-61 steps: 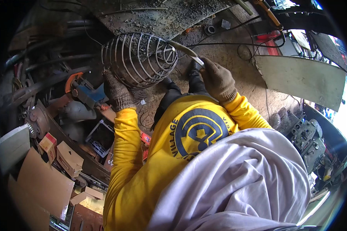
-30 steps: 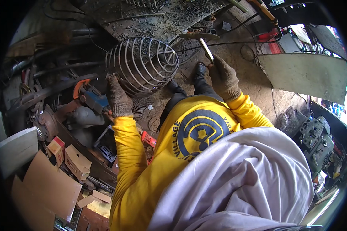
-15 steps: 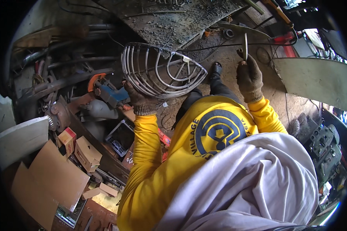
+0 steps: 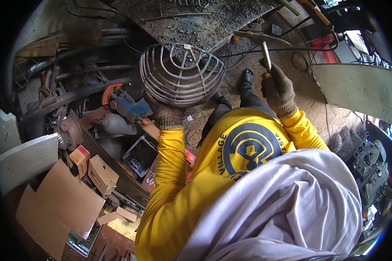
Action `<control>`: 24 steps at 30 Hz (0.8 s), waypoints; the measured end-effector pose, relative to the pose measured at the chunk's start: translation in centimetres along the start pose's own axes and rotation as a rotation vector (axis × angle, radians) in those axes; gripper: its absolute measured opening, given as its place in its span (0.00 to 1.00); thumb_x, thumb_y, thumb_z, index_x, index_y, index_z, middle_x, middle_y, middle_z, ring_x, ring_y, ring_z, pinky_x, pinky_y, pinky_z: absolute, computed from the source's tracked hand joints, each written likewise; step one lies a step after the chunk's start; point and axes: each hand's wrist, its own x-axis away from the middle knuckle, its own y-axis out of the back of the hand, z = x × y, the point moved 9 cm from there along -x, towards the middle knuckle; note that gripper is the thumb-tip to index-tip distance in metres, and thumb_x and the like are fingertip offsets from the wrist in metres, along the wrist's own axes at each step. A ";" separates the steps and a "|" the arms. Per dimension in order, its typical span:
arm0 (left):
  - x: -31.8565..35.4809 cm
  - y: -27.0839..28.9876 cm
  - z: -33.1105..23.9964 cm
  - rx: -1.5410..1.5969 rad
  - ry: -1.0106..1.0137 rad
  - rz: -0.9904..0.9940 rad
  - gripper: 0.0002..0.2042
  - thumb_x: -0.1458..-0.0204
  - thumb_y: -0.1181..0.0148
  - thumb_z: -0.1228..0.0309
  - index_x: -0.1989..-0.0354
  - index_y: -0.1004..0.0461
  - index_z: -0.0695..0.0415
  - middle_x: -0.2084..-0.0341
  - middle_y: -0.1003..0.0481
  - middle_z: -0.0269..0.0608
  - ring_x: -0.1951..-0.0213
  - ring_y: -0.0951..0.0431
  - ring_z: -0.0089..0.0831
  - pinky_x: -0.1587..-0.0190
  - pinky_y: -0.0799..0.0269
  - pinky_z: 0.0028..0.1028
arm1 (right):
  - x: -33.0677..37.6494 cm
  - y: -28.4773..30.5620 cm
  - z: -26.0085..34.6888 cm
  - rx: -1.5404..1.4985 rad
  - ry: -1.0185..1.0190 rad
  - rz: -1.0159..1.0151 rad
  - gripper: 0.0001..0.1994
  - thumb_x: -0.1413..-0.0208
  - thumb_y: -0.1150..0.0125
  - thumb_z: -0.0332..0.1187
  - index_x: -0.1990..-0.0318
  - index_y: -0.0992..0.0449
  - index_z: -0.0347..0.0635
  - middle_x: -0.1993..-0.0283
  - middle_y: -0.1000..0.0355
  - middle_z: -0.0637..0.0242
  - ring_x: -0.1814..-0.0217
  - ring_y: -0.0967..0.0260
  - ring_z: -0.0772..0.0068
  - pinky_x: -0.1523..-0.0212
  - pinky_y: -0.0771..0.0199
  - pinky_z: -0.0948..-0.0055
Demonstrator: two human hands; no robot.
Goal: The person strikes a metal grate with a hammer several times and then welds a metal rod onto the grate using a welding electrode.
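While my left hand grips the basket and my right hand clasps the hammer, I should brace the basket firmly.

Yellow shirt: dark-blue capitals along left and upper-right edges of round emblem; lower lettering partly covered by pale cloth. Small red-and-tan carton: print on side, small. Reddish-brown panel: white handwritten characters, partly hidden by yellow sleeve.
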 end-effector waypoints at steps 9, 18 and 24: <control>-1.2 7.1 2.0 -0.012 -0.023 -0.262 0.36 0.45 0.56 0.35 0.34 0.38 0.45 0.34 0.39 0.41 0.35 0.39 0.48 0.35 0.43 0.55 | -1.5 -2.6 4.6 0.258 0.304 0.121 0.19 0.41 0.43 0.30 0.42 0.30 0.40 0.62 0.24 0.53 0.65 0.21 0.58 0.65 0.23 0.67; -0.9 3.0 2.2 -0.064 -0.103 -0.338 0.33 0.42 0.56 0.39 0.34 0.38 0.47 0.35 0.37 0.41 0.37 0.36 0.46 0.35 0.41 0.52 | -2.3 -4.1 7.5 0.294 0.419 0.172 0.20 0.43 0.41 0.32 0.42 0.30 0.41 0.64 0.24 0.53 0.64 0.24 0.50 0.65 0.24 0.62; -1.0 4.1 1.9 -0.089 -0.120 -0.250 0.37 0.43 0.58 0.36 0.31 0.45 0.48 0.32 0.44 0.44 0.35 0.40 0.51 0.36 0.41 0.58 | -2.8 -4.4 7.2 0.409 0.504 0.121 0.22 0.44 0.40 0.31 0.41 0.30 0.42 0.68 0.26 0.54 0.70 0.25 0.53 0.71 0.25 0.61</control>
